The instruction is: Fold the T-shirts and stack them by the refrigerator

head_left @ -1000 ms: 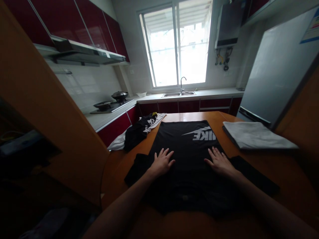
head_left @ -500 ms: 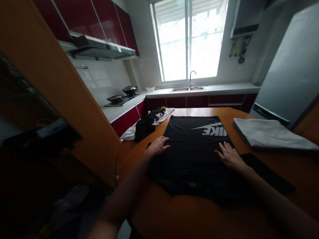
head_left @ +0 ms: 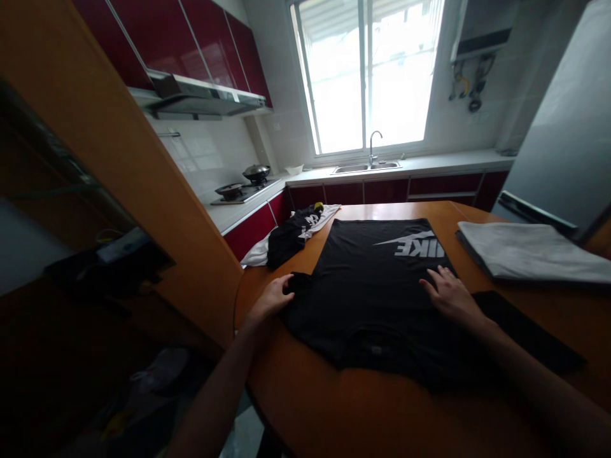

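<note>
Lying on the worktop [head_left: 305,401], the black shirt [head_left: 372,292] is touched at one sleeve [head_left: 301,283] by the left hand [head_left: 274,294], its grip unclear, and near the print [head_left: 415,247] by the open right hand [head_left: 451,294].

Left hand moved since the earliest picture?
Yes: the left hand shifted left, nearer the table's left edge, now at the black shirt's sleeve.

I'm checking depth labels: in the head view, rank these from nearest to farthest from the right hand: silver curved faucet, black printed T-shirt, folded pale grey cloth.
From the right hand:
1. Black printed T-shirt, spread out beneath it.
2. Folded pale grey cloth, ahead and to its right.
3. Silver curved faucet, far back.
</note>
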Motion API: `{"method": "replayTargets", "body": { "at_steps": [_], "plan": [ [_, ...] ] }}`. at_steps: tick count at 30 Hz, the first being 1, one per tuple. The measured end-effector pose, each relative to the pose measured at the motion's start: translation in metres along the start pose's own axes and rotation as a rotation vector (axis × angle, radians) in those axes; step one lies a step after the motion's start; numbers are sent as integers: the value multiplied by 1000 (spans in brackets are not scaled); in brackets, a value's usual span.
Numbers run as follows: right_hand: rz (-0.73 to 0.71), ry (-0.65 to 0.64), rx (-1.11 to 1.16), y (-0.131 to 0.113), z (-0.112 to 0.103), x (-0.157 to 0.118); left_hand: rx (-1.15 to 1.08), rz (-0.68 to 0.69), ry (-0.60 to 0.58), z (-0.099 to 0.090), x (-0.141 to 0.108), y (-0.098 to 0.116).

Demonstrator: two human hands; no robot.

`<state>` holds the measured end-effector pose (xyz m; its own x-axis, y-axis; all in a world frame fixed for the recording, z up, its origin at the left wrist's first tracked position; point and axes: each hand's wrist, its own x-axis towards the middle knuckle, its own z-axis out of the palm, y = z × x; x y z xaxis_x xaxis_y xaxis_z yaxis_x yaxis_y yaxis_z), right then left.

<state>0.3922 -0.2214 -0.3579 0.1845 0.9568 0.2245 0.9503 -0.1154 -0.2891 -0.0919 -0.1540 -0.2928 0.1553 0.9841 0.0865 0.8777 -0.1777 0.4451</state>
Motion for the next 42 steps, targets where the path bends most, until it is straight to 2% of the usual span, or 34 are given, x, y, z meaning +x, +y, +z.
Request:
{"method": "replayTargets", "body": {
  "at_steps": [3,5,7,9,12,15,17,19,23,25,28,31,34,36,39,42],
  "plan": [
    [-11,-9,-2,1,3,0,-72,-30,189,-11,-5,-12],
    [-21,-13,0,2,5,1,-98,-26,276,-19,-5,-21],
    [-35,-13,7,3,7,1,-86,-26,293,-22,-4,-28],
    [-49,-9,20,4,10,1,-24,-48,254,-21,-3,-33],
    [-65,1,36,2,10,1,70,-60,250,-14,-2,-30],
    [-118,33,62,-5,7,-1,75,120,339,-2,0,-12],
    [-182,61,101,-12,6,-4,32,289,278,11,1,2],
    [-251,75,153,-21,5,-8,23,387,134,25,1,12],
    [-367,35,214,-39,9,-21,156,367,-100,44,-1,16],
    [-396,-6,198,-46,11,-28,172,357,-101,44,-5,16],
    [-413,-60,173,-56,12,-37,162,412,-47,41,-12,23],
    [-460,-117,164,-63,10,-44,173,464,-146,42,-18,28],
    [-519,-186,154,-67,3,-49,174,456,-228,42,-21,31],
    [-543,-176,161,-66,-4,-53,159,460,-216,40,-23,36],
    [-522,-93,183,-61,-15,-64,122,525,-156,40,-33,54],
    [-499,-89,175,-55,-21,-82,93,636,-204,48,-50,78]
  ]
}}
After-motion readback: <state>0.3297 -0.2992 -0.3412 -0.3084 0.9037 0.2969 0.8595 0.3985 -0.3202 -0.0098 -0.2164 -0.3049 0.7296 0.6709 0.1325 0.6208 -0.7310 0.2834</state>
